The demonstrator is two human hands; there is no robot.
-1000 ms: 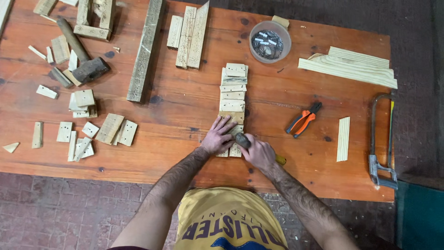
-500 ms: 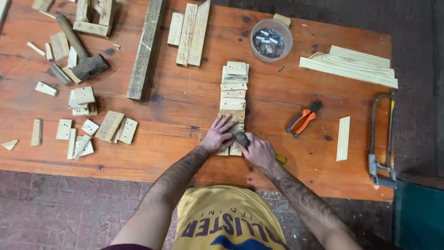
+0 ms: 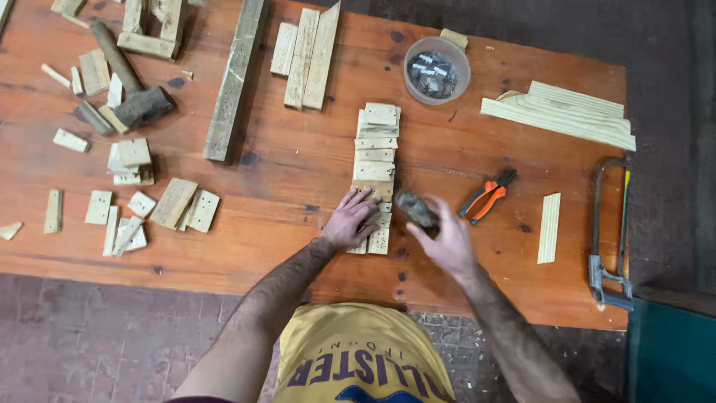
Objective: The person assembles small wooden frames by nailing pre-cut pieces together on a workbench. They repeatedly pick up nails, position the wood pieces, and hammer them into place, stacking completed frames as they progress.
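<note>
A wide reddish wooden table (image 3: 283, 186) seen from above, strewn with offcuts. A long weathered beam (image 3: 236, 78) lies near its far edge. At the centre sits a column of small pale wood blocks (image 3: 377, 149) — the left hand (image 3: 350, 220) presses flat on its near end, fingers spread. Just right, the right hand (image 3: 447, 242) grips a small dark hammer (image 3: 416, 209), blurred, raised beside the column. Orange-handled pliers (image 3: 485, 198) lie further right.

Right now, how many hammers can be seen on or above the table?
2: a large hammer lies at the table's far left; a small hammer is in the right hand, beside the wooden slat row.
</note>
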